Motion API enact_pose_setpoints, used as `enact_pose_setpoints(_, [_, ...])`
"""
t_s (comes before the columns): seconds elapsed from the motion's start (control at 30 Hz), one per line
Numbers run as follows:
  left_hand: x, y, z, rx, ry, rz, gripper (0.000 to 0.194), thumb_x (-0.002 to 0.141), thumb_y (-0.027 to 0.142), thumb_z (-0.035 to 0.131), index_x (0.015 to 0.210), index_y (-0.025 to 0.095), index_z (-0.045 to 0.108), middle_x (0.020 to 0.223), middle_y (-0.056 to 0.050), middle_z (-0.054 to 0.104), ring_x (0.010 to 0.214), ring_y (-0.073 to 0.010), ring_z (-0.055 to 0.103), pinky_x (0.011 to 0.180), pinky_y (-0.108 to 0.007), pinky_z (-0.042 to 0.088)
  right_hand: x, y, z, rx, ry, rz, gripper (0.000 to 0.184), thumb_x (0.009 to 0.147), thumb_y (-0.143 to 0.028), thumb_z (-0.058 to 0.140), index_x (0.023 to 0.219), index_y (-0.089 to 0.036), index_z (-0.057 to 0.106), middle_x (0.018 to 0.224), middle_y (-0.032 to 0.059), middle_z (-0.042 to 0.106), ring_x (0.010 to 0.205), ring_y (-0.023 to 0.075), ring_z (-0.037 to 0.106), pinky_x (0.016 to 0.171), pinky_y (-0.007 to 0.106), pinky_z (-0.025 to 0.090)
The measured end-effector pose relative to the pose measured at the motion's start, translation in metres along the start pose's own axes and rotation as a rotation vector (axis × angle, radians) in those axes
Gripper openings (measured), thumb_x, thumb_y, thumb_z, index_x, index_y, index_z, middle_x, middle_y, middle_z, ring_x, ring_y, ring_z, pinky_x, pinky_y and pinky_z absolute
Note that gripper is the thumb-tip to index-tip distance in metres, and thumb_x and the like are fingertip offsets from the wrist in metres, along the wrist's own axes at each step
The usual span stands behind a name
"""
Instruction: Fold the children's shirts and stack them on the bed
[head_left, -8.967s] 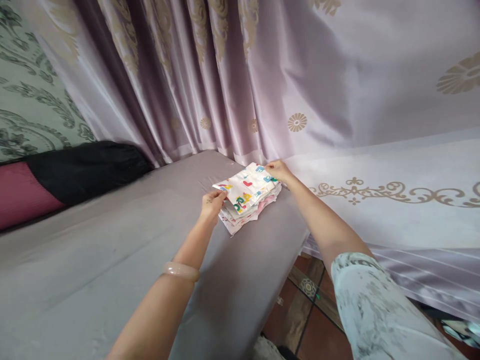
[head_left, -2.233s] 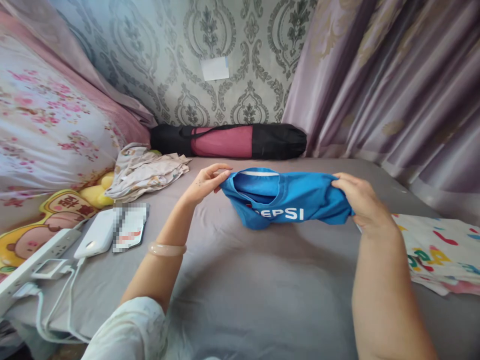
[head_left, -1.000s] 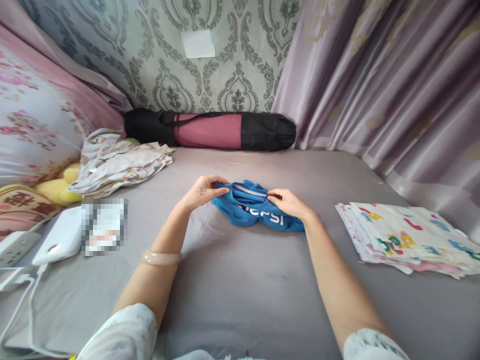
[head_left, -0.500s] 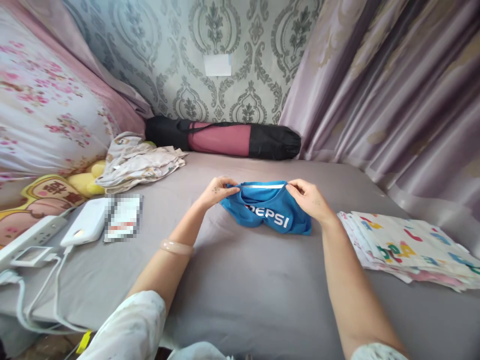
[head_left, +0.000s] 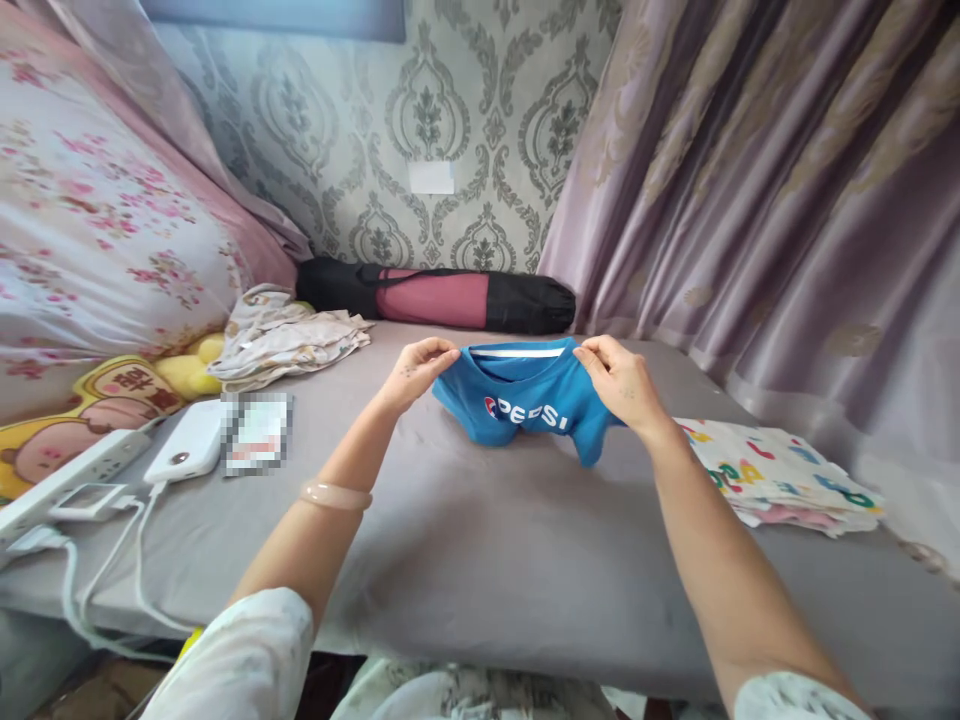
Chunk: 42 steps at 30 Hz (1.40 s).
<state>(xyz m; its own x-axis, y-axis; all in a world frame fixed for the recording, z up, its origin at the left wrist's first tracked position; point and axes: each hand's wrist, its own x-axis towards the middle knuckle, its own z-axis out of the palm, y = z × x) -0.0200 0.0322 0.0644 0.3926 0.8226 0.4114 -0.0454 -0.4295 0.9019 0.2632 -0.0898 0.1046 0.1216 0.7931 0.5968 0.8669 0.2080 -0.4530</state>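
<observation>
A blue T-shirt [head_left: 495, 405] with white PEPSI lettering hangs between my hands, its neckline stretched wide and a white band showing inside the collar. My left hand [head_left: 420, 370] pinches the shirt at the left side of the neckline. At the right side, my right hand [head_left: 619, 378] grips the collar between thumb and fingers. The lower part of the shirt droops in folds above the grey sheet [head_left: 450, 560]; whether it touches the sheet I cannot tell.
Folded patterned clothes [head_left: 780, 465] lie at the right. To the left are a white power strip [head_left: 82, 485], a white power bank [head_left: 184, 440] with cables, a yellow cushion [head_left: 112, 400] and a crumpled cloth [head_left: 285, 340]. A black and pink roll bag [head_left: 435, 298] lies along the wall.
The T-shirt has been raised and its neckline pulled wider, so the round logo now shows beside the lettering. My hands have moved slightly apart, and the camera view has shifted.
</observation>
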Motion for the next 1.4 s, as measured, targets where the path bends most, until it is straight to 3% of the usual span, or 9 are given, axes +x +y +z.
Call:
enact_pose_setpoints(0.33, [-0.019, 0.09, -0.015, 0.113, 0.251, 0.315, 0.026, 0.084, 0.044, 0.064, 0.088, 0.018, 0.064, 0.072, 0.001, 0.06, 0.068, -0.0117, 0.056, 0.058, -0.021, 0.042, -0.004, -0.065, -0.059, 0.105, 0.027, -0.027, 0.037, 0.085, -0.06, 0.056, 0.091, -0.025, 0.068, 0.062, -0.003, 0.061, 0.055, 0.0127, 0.051, 0.052, 0.025, 0.036])
enact_pose_setpoints(0.47, [-0.028, 0.158, -0.042, 0.219, 0.147, 0.365, 0.024, 0.08, 0.037, 0.071, 0.087, 0.015, 0.068, 0.075, 0.0, 0.062, 0.077, -0.0151, 0.061, 0.062, -0.022, 0.048, 0.01, -0.085, -0.105, 0.313, -0.012, -0.031, 0.037, 0.078, -0.057, 0.067, 0.089, -0.022, 0.069, 0.066, -0.0002, 0.065, 0.054, 0.0126, 0.055, 0.045, 0.023, 0.04])
enact_pose_setpoints(0.6, [-0.018, 0.198, -0.061, 0.254, -0.04, 0.263, 0.025, 0.082, 0.031, 0.07, 0.091, 0.007, 0.069, 0.076, 0.0, 0.062, 0.074, -0.013, 0.063, 0.067, -0.025, 0.051, 0.032, -0.088, -0.128, 0.463, -0.226, 0.155, 0.031, 0.073, -0.045, 0.076, 0.091, -0.019, 0.071, 0.074, 0.0028, 0.07, 0.064, 0.017, 0.066, 0.055, 0.029, 0.054])
enact_pose_setpoints(0.7, [0.004, 0.186, -0.066, 0.273, -0.17, 0.102, 0.022, 0.075, 0.03, 0.076, 0.083, 0.01, 0.072, 0.073, -0.001, 0.065, 0.069, -0.0151, 0.065, 0.062, -0.026, 0.052, 0.046, -0.075, -0.117, 0.422, -0.404, 0.253, 0.022, 0.068, -0.033, 0.079, 0.083, -0.02, 0.072, 0.068, -0.0009, 0.069, 0.065, 0.0177, 0.067, 0.058, 0.03, 0.056])
enact_pose_setpoints(0.87, [0.042, 0.117, -0.07, 0.292, -0.305, 0.022, 0.017, 0.06, 0.026, 0.084, 0.072, 0.019, 0.074, 0.062, 0.0, 0.065, 0.062, -0.0178, 0.064, 0.054, -0.026, 0.051, 0.059, -0.034, -0.076, 0.313, -0.569, 0.077, 0.022, 0.068, -0.042, 0.074, 0.076, -0.021, 0.073, 0.069, 0.0003, 0.071, 0.061, 0.0164, 0.064, 0.052, 0.026, 0.051])
enact_pose_setpoints(1.03, [0.073, 0.09, -0.06, 0.432, -0.124, 0.126, 0.013, 0.07, 0.029, 0.076, 0.072, 0.016, 0.073, 0.061, 0.0, 0.063, 0.058, -0.0138, 0.059, 0.059, -0.027, 0.049, 0.076, -0.011, -0.061, 0.061, -0.302, 0.002, 0.027, 0.073, -0.048, 0.068, 0.074, -0.021, 0.072, 0.064, 0.0008, 0.068, 0.059, 0.0165, 0.061, 0.051, 0.026, 0.044])
enact_pose_setpoints(1.27, [0.076, 0.16, -0.032, 0.725, 0.584, 0.67, 0.018, 0.085, 0.036, 0.064, 0.088, 0.019, 0.072, 0.085, 0.0, 0.068, 0.097, -0.0188, 0.055, 0.098, -0.039, 0.037, 0.106, -0.033, -0.085, -0.069, 0.294, -0.191, 0.025, 0.086, -0.044, 0.059, 0.092, -0.023, 0.07, 0.082, 0.0041, 0.069, 0.072, 0.0192, 0.059, 0.067, 0.033, 0.044])
enact_pose_setpoints(1.33, [0.079, 0.159, -0.027, 0.796, 0.532, 0.626, 0.021, 0.086, 0.036, 0.061, 0.088, 0.018, 0.072, 0.085, -0.002, 0.069, 0.099, -0.021, 0.055, 0.099, -0.042, 0.033, 0.11, -0.031, -0.076, -0.147, 0.325, -0.243, 0.024, 0.089, -0.043, 0.056, 0.092, -0.024, 0.07, 0.093, 0.0056, 0.069, 0.084, 0.022, 0.059, 0.074, 0.037, 0.043])
enact_pose_setpoints(1.4, [0.088, 0.143, -0.024, 0.884, 0.311, 0.457, 0.02, 0.083, 0.036, 0.064, 0.08, 0.018, 0.072, 0.074, -0.002, 0.068, 0.094, -0.0231, 0.057, 0.097, -0.044, 0.032, 0.114, -0.023, -0.06, -0.255, 0.217, -0.269, 0.025, 0.09, -0.042, 0.055, 0.085, -0.024, 0.071, 0.096, 0.0052, 0.068, 0.091, 0.0247, 0.057, 0.082, 0.042, 0.04])
